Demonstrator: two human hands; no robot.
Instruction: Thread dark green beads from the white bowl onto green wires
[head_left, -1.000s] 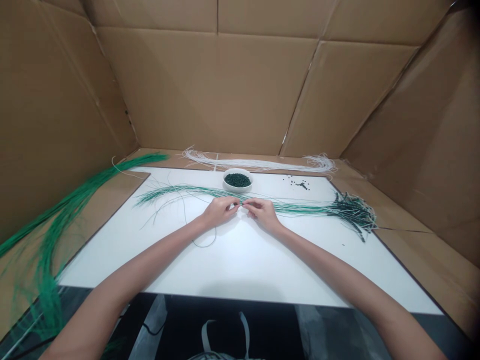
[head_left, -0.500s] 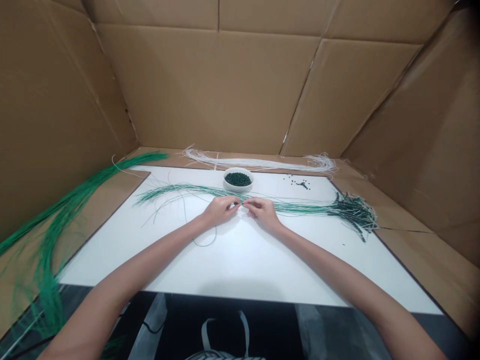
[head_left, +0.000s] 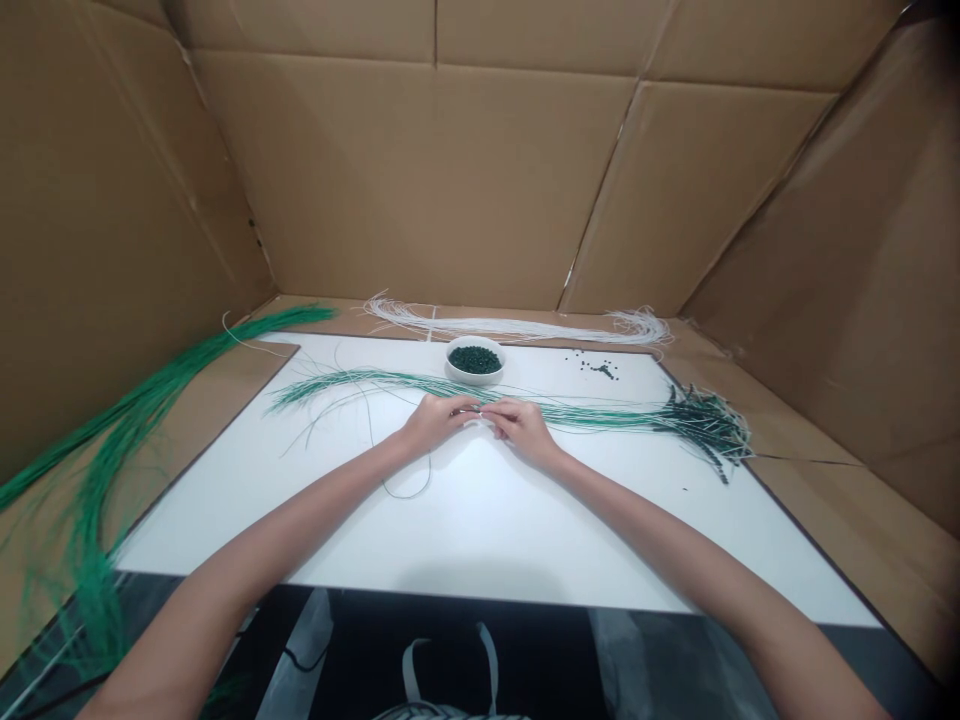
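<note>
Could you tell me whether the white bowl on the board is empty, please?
Not empty: the bowl holds dark green beads.

The green cords (head_left: 600,417) across my white worktop (head_left: 480,530) are bright, flecked with pale strands, and turn almost black at the beaded clump (head_left: 705,420) on the right, though I can't be sure of that shade from here. The beads (head_left: 474,360) in the white bowl (head_left: 474,378) look dark green. Behind them, white cords (head_left: 510,327) stand out against plain tan cardboard (head_left: 420,180).

Cardboard walls (head_left: 420,180) around a white board (head_left: 480,530)
</note>
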